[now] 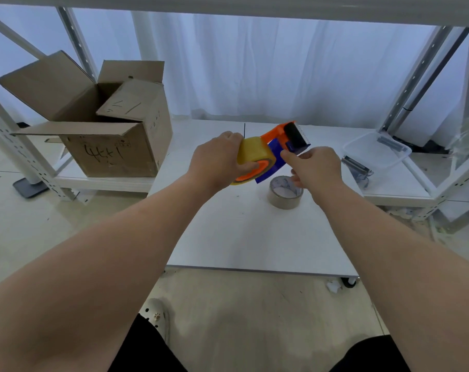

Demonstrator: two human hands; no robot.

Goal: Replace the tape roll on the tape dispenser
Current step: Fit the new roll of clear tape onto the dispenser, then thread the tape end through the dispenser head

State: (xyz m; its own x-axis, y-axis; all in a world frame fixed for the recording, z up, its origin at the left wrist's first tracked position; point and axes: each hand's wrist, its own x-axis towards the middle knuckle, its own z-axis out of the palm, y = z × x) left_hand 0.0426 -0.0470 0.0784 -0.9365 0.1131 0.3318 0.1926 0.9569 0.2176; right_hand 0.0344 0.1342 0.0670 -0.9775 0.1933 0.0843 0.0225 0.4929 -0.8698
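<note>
Both bare hands are raised above the white worktop (244, 237), sharing one tool between them. The left hand (217, 159) is curled tightly around a yellowish translucent roll of packing tape (253, 154) that sits on the orange plastic tape dispenser (277, 134), the thumb pressed against the orange hub at the roll's side and the fingers wrapped over its top. The right hand (315, 165) is mostly closed, its thumb and forefinger pinched at the dispenser's front end, just below the black roller (295, 135) and against the dark blue plate (275, 159); whether it grips the plate itself or a strip of tape there I cannot tell. The dispenser is tilted, roller end up and away from the person. Directly beneath the right hand, lying flat on the worktop, is a second roll, a nearly spent one with a grey-brown cardboard core (285, 193), not touched by either hand. Off to the left an open brown cardboard box (107, 135) with handwriting on its side stands on a low white shelf, and to the right a clear plastic tub (378, 153) rests near a small metal clip (357, 166).
</note>
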